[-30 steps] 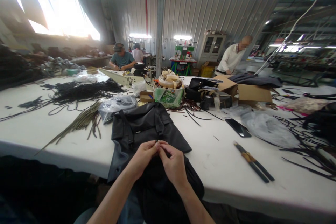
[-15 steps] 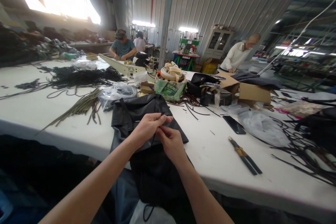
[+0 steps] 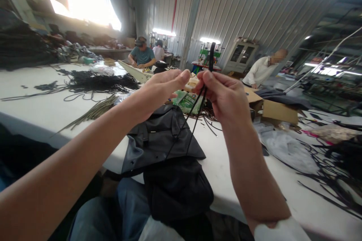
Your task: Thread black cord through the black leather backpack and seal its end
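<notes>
A dark bag with straps and small eyelets lies on the edge of the white table, its black lower part hanging toward my lap. Two strands of a thin black cord run up from the bag. My right hand pinches them together between thumb and fingers, and a short black length sticks up above the grip. Just left of it, my left hand is raised with its fingers stretched out and nothing visible in them.
Black cords and olive strips lie on the left of the table. Behind the bag stands a green box. To the right are clear plastic bags, a cardboard box and more cords. Other people work farther back.
Both hands have risen from the bag. The right hand has drawn the black cord up taut, and the left has come off the work with its fingers extended. The view has tilted up.
</notes>
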